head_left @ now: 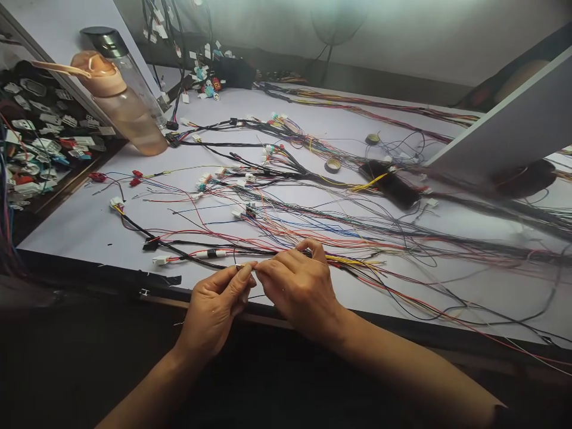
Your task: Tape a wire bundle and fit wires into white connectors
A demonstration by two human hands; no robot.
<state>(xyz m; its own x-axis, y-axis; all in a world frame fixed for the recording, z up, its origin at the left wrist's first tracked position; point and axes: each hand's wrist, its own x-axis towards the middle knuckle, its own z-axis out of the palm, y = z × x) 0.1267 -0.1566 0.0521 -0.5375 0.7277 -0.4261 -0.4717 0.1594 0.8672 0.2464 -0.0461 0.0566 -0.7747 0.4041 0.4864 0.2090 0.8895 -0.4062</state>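
Observation:
My left hand is closed in a pinch at the front edge of the table, its thumb and forefinger on a thin dark wire. Fingertip to fingertip with it, my right hand also pinches at the wire's end, where a tiny pale piece shows; its exact kind is too small to tell. Just behind the hands runs a black-taped wire harness ending in a white connector. Beside it lies another white connector on red wires. Yellow wires fan out to the right of my right hand.
Several wire bundles stretch across the white table. Two bottles, one with a peach lid, stand at the left near a bin of connectors. A dark phone-like object, tape rolls and a white panel lie rightward.

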